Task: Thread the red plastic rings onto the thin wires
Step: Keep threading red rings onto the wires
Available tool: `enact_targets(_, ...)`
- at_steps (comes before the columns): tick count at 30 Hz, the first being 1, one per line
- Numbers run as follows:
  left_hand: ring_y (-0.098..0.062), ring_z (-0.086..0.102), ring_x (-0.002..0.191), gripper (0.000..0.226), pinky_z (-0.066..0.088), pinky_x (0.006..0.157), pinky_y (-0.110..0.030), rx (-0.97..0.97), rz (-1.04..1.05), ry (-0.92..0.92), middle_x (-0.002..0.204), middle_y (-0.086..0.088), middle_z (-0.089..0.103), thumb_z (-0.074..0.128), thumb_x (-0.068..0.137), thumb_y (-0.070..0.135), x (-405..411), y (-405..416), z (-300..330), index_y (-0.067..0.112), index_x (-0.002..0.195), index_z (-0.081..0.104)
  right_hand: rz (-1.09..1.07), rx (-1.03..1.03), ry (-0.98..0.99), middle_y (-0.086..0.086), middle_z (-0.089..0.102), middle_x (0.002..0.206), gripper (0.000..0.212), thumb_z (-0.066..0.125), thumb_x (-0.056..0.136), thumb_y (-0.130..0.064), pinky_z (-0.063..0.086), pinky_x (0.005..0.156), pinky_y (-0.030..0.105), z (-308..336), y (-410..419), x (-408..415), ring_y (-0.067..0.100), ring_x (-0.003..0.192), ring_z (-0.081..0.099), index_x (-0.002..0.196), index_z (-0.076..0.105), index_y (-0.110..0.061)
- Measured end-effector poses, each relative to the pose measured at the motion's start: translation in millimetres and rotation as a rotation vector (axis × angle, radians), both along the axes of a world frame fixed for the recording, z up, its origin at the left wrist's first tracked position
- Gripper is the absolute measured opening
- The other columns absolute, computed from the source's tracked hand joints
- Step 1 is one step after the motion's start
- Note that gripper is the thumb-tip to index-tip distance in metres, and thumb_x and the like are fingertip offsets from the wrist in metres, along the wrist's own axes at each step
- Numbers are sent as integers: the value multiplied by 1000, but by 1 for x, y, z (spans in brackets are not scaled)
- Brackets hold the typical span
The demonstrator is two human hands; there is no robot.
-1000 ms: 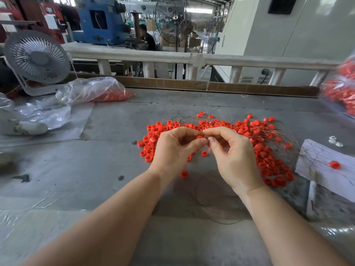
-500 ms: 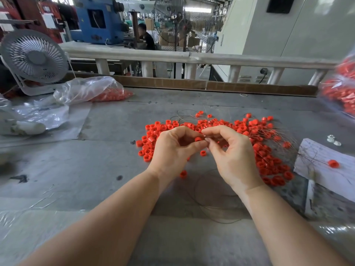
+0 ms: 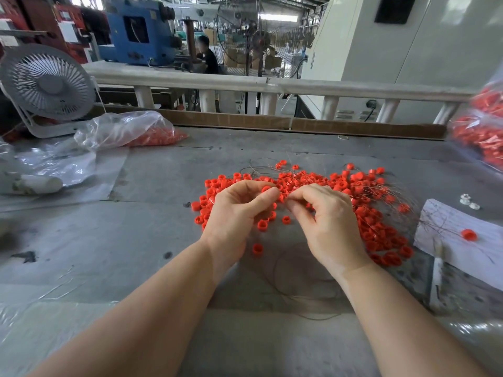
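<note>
Hands meet just above the near edge of the red ring pile [image 3: 313, 191] mid-bench. Left hand [image 3: 234, 210] pinches one red ring [image 3: 265, 188] between thumb and forefinger; right hand [image 3: 324, 221] has fingers curled into a tight pinch, likely on a thin wire end, though that end is too fine to make out. Wire loop [image 3: 299, 306] trails toward the near edge of the grey table [image 3: 109, 254]. Advice: keep the ring's bore facing the wire tip, grip the wire close to its end so it stays stiff, feed straight. Risk: loose wires [image 3: 381, 191] tangled in the pile at right could snag.
</note>
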State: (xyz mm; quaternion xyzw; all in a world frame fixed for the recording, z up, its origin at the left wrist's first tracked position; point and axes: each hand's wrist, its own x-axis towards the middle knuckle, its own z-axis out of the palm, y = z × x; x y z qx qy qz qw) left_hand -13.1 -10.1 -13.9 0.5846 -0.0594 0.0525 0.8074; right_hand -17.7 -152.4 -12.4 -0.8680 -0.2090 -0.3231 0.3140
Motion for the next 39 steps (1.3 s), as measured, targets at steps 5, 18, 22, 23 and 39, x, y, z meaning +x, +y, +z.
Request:
enact_targets(5,-6,50,47,14,42,48,-15,-19,131,20,53,3,58,70,76,8,5,4,-1,14,67,62,-78,-18,-19,-1,61,68,12,66,84,-10,45,72,45,0,-5,3,24,70,56,72,65,-12)
enact_targets(18,-9,60,65,16,51,71,-24,25,-86,67,76,-1,69,67,77,17,0,-2,-1,15,92,69,-290,122,-79,3,66,78,10,63,87,-10,37,57,28,1,-24,11,22,70,59,79,69,-7)
enact_targets(22,-9,61,66,14,52,71,-22,36,-100,67,79,-3,69,64,83,8,-1,-1,-1,15,94,68,-396,198,-103,7,67,80,10,62,87,-9,21,54,23,2,-35,15,23,69,55,80,69,-6)
enact_targets(23,-9,61,67,14,52,70,-21,40,-99,64,80,-3,69,64,83,8,0,-2,-2,15,94,68,-403,222,-90,7,67,80,10,62,87,-9,22,56,23,2,-37,16,24,71,56,81,69,-6)
enact_targets(39,-8,65,89,42,54,80,-24,122,-31,37,112,0,63,66,82,3,3,-1,-5,24,117,58,19,230,-102,0,64,74,6,64,85,-6,43,70,18,2,-20,11,10,72,55,81,69,-7)
